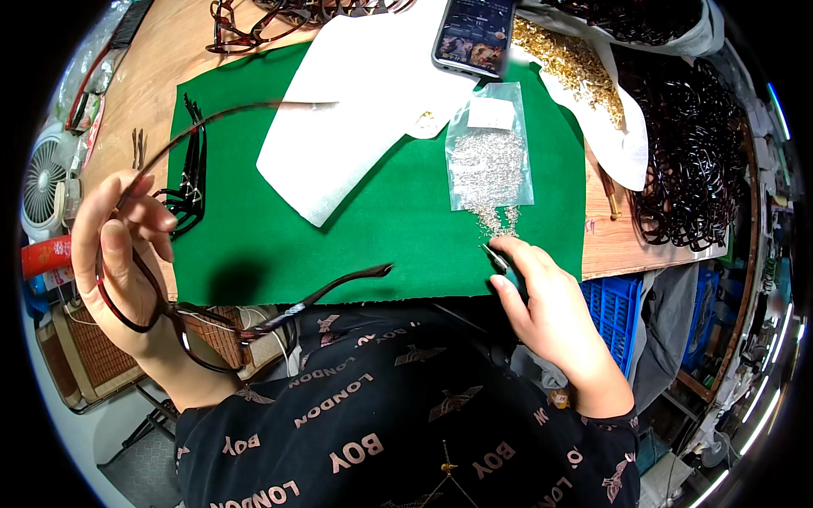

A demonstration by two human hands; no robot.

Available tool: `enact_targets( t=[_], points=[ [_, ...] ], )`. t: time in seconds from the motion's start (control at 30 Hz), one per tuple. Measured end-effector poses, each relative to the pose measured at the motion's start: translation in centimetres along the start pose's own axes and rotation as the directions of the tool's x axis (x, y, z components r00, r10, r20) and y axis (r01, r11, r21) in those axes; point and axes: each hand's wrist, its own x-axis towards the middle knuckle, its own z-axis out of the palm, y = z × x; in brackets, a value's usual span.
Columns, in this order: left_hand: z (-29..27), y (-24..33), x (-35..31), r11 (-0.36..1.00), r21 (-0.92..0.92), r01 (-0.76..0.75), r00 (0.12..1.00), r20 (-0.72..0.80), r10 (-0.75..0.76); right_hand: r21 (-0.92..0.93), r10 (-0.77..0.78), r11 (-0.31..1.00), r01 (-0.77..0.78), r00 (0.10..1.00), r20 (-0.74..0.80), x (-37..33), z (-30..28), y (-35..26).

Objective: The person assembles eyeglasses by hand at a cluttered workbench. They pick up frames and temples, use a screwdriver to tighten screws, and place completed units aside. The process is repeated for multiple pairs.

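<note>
My left hand [118, 271] is closed on a dark brown eyeglass frame [309, 300], lifted at the left in front of the green mat [356, 241]. The frame's two temples are spread, one arching up past my fingers, the other reaching right. At the mat's front right, my right hand [550, 305] pinches a slim metal-tipped tool [498, 261]; most of it is hidden in the fingers. The tool's tip is beside tiny silvery parts [498, 222], which spill from the mouth of a clear plastic bag [489, 169] holding many more.
White sheets [330, 144] lie across the mat, with a phone [471, 42] above. Loose dark temples [193, 165] rest at left. Gold-coloured small parts [576, 63] sit on white wrapping at far right, near a heap of dark eyeglass frames [690, 161]. A wooden-handled tool [611, 196] lies nearby.
</note>
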Motion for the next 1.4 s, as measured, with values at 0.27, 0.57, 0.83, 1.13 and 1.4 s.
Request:
enact_targets(
  t=[0.27, 0.57, 0.83, 1.13, 1.4],
  points=[
    [1.6, 1.3, -0.6, 0.765, -0.604, 0.224, 0.975, 0.150, -0.167, -0.124, 0.027, 0.992, -0.019, 0.998, 0.059, 0.3, 0.1, -0.6],
    [6.2, 0.4, -1.8, 0.082, -0.933, 0.351, 0.934, 0.342, -0.106, -0.086, 0.023, 0.996, -0.019, 0.998, 0.052, 0.4, -0.1, 0.0],
    [14.2, -2.2, -7.1, -0.507, -0.629, 0.590, 0.563, 0.770, -0.300, 0.788, -0.120, 0.216, -0.577, 0.785, 0.608, 1.7, -1.1, -0.7],
    [15.2, -3.1, -7.6, -0.481, -0.667, 0.569, 0.633, 0.729, -0.263, 0.707, -0.146, 0.007, -0.708, 0.698, 0.701, 3.4, 0.8, -2.8],
    [15.3, -3.3, -8.1, -0.492, -0.652, 0.577, 0.646, 0.732, -0.213, 0.699, -0.146, -0.027, -0.715, 0.694, 0.705, 3.4, 1.2, -3.0]
  ],
)
